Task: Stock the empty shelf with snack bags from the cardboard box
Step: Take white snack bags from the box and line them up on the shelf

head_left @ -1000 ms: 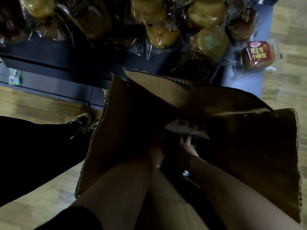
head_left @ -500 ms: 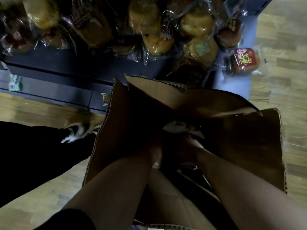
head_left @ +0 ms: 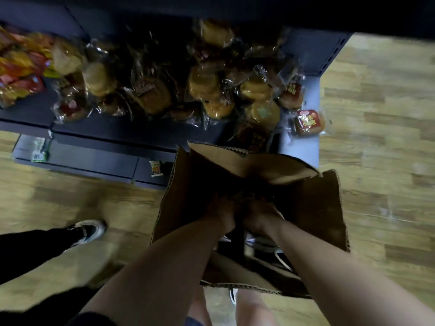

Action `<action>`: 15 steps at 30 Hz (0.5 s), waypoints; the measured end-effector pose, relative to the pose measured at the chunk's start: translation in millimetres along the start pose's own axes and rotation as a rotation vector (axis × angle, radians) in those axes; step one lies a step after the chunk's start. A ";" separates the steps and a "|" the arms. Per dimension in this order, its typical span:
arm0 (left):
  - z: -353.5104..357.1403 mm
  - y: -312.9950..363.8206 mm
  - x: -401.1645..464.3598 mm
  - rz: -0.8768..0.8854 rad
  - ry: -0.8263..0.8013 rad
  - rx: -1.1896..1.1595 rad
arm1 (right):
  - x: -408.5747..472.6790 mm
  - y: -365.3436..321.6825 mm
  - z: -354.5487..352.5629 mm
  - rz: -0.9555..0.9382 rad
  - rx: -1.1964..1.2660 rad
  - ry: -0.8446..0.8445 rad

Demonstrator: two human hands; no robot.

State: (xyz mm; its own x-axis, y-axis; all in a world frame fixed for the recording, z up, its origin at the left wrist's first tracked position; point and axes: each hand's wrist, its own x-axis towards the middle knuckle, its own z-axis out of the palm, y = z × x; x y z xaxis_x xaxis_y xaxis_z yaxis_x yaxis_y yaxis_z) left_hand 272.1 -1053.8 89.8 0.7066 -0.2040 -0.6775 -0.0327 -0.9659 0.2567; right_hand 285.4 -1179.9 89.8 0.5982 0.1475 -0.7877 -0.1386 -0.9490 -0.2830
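The box (head_left: 240, 165) in front of me is brown corrugated cardboard, matt, with rough fluted edges along its flaps. The bread bags (head_left: 211, 90) on the far shelf (head_left: 98, 128) are clear glossy plastic, crinkled and catching light. The shelf itself looks like dark, smooth painted metal. The floor (head_left: 388, 114) is pale wood-look plank with a slight sheen.

Single head-worn wide-angle view, looking steeply down and forward; cardboard box (head_left: 313, 208) close below, low shelf (head_left: 113, 128) beyond it, wooden floor (head_left: 388, 142) either side
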 end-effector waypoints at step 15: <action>-84.8 26.0 -105.3 0.027 0.275 -0.105 | -113.7 -18.2 -50.9 -0.159 0.300 0.430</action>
State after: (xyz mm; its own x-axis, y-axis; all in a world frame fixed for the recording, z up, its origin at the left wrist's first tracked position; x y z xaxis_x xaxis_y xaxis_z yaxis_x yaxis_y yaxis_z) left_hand 256.8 -1043.9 226.3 0.8718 -0.1650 -0.4612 0.0087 -0.9362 0.3515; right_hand 260.1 -1193.6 212.3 0.8902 0.0962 -0.4453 -0.2011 -0.7941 -0.5735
